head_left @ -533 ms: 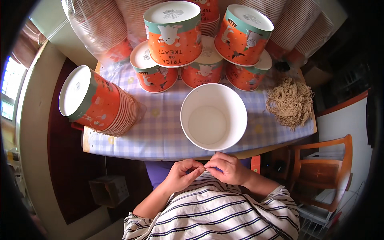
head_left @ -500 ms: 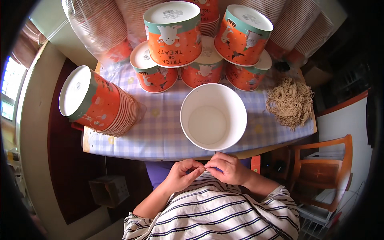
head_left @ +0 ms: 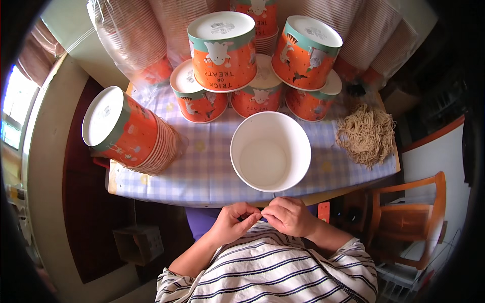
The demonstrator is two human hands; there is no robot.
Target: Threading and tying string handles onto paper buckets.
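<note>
I see the left hand (head_left: 236, 222) and right hand (head_left: 286, 216) meeting over the lap, each pinched thumb to forefinger, anything between them too small to tell. A thin strand (head_left: 274, 195) shows beside the right hand, below the white-lined bucket (head_left: 271, 151), mouth up at the bench's (head_left: 202, 174) near edge, presumably within easy reach, as are the tan cords (head_left: 366, 135) on the right. Far buckets (head_left: 225, 65) stand base up, so I see their dark lettering inverted; the grey base print is illegible.
</note>
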